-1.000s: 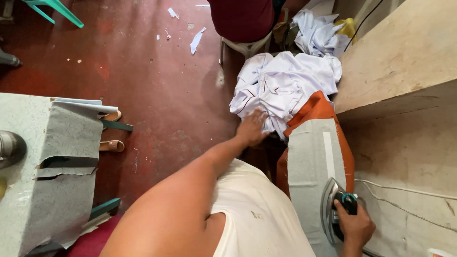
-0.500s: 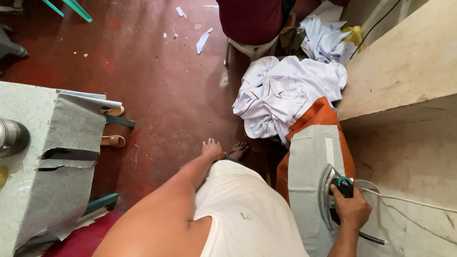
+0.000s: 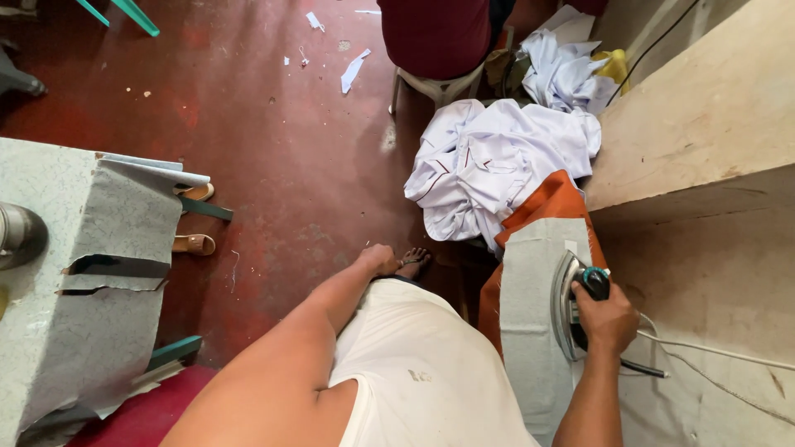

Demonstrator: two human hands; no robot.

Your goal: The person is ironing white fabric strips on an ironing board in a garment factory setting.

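Two hands: right (image 3: 609,319) gripping metal teal-handled iron (image 3: 573,302), lengthwise on grey padded board (image 3: 530,331); left (image 3: 379,258) loosely curled, empty, w/ white shirt pile (image 3: 489,165) ahead.

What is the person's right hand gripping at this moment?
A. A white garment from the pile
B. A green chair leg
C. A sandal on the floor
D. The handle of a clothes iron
D: the right hand is closed around the dark handle of the iron, which stands on the grey padded board.
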